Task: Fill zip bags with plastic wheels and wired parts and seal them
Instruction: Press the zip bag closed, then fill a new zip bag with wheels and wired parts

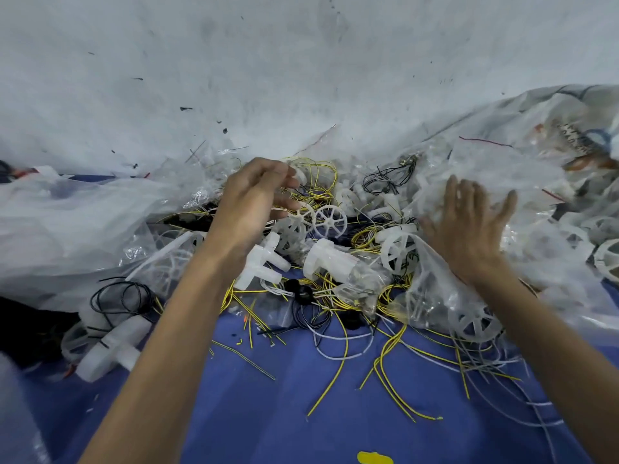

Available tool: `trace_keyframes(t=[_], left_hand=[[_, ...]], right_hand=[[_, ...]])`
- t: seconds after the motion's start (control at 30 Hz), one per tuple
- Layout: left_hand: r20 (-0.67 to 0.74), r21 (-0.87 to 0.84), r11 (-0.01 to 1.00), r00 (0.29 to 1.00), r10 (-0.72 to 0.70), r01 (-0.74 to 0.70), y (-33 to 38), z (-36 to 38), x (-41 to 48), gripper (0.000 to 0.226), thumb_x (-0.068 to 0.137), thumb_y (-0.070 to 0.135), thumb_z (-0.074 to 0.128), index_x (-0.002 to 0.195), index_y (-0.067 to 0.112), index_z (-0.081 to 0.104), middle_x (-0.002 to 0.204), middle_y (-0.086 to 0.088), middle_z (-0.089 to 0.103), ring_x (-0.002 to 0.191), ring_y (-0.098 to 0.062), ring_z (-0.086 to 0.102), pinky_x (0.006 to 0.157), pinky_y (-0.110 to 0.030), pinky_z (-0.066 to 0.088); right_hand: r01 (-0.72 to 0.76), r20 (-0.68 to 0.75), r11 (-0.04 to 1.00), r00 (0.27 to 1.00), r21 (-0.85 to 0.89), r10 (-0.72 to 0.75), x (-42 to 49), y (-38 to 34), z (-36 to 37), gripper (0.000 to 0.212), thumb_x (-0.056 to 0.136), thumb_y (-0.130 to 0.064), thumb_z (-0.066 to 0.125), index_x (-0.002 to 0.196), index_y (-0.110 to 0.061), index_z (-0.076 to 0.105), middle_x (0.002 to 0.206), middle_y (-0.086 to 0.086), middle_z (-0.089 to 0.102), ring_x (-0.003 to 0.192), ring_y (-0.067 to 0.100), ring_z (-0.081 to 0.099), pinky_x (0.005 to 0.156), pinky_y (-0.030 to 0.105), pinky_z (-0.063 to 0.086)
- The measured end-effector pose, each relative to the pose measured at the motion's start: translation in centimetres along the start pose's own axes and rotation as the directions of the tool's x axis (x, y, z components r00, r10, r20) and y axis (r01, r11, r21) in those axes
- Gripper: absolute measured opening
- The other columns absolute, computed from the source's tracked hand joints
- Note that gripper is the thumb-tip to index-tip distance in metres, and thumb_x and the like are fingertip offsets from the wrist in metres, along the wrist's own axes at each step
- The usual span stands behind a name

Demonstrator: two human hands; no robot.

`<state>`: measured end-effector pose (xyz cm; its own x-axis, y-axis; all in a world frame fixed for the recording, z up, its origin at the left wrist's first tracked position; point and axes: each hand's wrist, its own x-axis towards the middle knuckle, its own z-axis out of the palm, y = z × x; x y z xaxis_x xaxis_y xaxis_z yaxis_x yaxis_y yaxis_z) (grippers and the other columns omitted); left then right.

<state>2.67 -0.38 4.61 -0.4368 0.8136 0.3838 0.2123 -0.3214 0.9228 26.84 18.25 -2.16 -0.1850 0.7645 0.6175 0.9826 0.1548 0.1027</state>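
A heap of white spoked plastic wheels (pixel 330 221), white T-shaped housings (pixel 261 266) and yellow wired parts (pixel 385 363) lies on the blue table (pixel 268 413). My left hand (pixel 254 202) hovers over the heap's far side, its fingers curled round a small white plastic wheel piece (pixel 299 175) at the fingertips; blur hides the grip's detail. My right hand (pixel 469 229) rests flat with fingers spread on a pile of clear zip bags (pixel 502 169) at the right. One clear bag (pixel 445 303) below that hand holds a wheel and wires.
Large crumpled clear plastic sacks (pixel 67 222) fill the left side. Black wire loops (pixel 120 296) and more white housings (pixel 110 349) lie at the front left. A white speckled sheet (pixel 301 61) rises behind the heap. Loose white wires (pixel 502 390) trail over the front right.
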Motion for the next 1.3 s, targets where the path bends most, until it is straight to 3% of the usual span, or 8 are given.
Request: trace_keyframes(t=[0.2,0.4,0.57,0.7,1.0,1.1,1.2,1.3], left_hand=[[0.113,0.098,0.985,0.982,-0.154,0.143,-1.6,-0.4,0.1,0.022,0.099,0.025,0.046,0.086,0.017,0.062,0.082,0.002,0.067,0.059,-0.005,0.062,0.056,-0.016,0.047],[0.314,0.316,0.924,0.896,-0.314,0.213,-3.1,0.7,0.4,0.027,0.099,0.029,0.044,0.083,0.017,0.061,0.076,0.003,0.068,0.057,-0.004,0.062,0.054,-0.011,0.046],[0.406,0.442,0.868,0.813,-0.418,0.226,-5.2,1.3,0.2,0.026,0.099,0.031,0.044,0.086,0.016,0.061,0.077,0.005,0.067,0.06,-0.002,0.062,0.057,-0.01,0.046],[0.381,0.491,0.838,0.806,-0.453,0.239,-6.2,1.4,0.4,0.025,0.098,0.032,0.045,0.084,0.018,0.06,0.079,0.004,0.068,0.059,0.0,0.062,0.054,-0.007,0.045],[-0.159,0.62,0.749,0.972,-0.172,0.233,-7.1,-3.8,3.5,0.015,0.092,0.026,0.053,0.082,0.018,0.061,0.08,0.0,0.069,0.077,-0.017,0.066,0.073,-0.03,0.05],[-0.373,0.715,0.652,0.926,0.05,0.253,-7.2,-6.9,5.9,0.013,0.087,0.02,0.055,0.099,0.015,0.061,0.081,0.005,0.06,0.074,-0.013,0.055,0.065,-0.024,0.04],[-0.479,0.743,0.578,0.872,0.105,0.338,-7.4,-10.4,8.3,0.022,0.082,0.014,0.055,0.104,0.012,0.062,0.106,-0.008,0.061,0.099,-0.022,0.054,0.081,-0.026,0.041],[-0.413,0.87,0.287,0.91,-0.024,0.402,-8.3,-13.6,9.5,0.031,0.08,0.013,0.052,0.109,0.008,0.063,0.122,-0.022,0.054,0.123,-0.033,0.04,0.102,-0.036,0.033]], right_hand=[[-0.004,0.141,1.0,0.99,-0.008,0.005,3.8,2.4,0.9,0.074,0.087,-0.068,0.022,0.133,-0.012,0.034,0.137,0.014,0.04,0.126,0.03,0.036,0.103,0.06,0.022],[-0.08,0.321,0.987,0.939,-0.141,0.122,4.5,0.1,0.0,0.074,0.092,-0.06,0.025,0.141,-0.005,0.025,0.149,0.02,0.022,0.138,0.034,0.018,0.103,0.071,0.005],[-0.005,0.333,0.962,0.938,-0.274,0.099,4.3,-0.7,1.2,0.066,0.095,-0.037,0.03,0.144,0.005,0.016,0.152,0.029,0.002,0.139,0.046,0.008,0.111,0.058,0.003],[0.113,0.363,0.926,0.931,-0.361,0.028,3.7,-1.5,0.9,0.061,0.092,-0.04,0.04,0.136,0.002,0.035,0.149,0.029,0.015,0.136,0.052,0.013,0.101,0.075,0.011],[0.029,0.525,0.995,0.851,-0.098,0.026,4.6,-3.6,-1.8,0.063,0.093,-0.04,0.034,0.146,-0.011,0.018,0.155,0.019,-0.001,0.14,0.046,0.002,0.1,0.076,0.004],[0.064,0.477,0.992,0.872,0.113,-0.111,4.3,-4.8,-4.0,0.039,0.091,-0.03,0.04,0.122,-0.005,0.044,0.143,0.023,0.032,0.131,0.041,0.03,0.107,0.065,0.019],[0.127,0.404,0.937,0.877,0.325,-0.259,3.2,-6.3,-7.1,0.037,0.093,-0.028,0.041,0.119,-0.005,0.054,0.121,0.024,0.055,0.104,0.035,0.054,0.087,0.038,0.043],[0.126,0.35,0.874,0.882,0.469,-0.315,2.0,-7.6,-9.9,0.039,0.094,-0.038,0.042,0.125,-0.018,0.055,0.129,0.014,0.055,0.115,0.033,0.051,0.095,0.04,0.041]])
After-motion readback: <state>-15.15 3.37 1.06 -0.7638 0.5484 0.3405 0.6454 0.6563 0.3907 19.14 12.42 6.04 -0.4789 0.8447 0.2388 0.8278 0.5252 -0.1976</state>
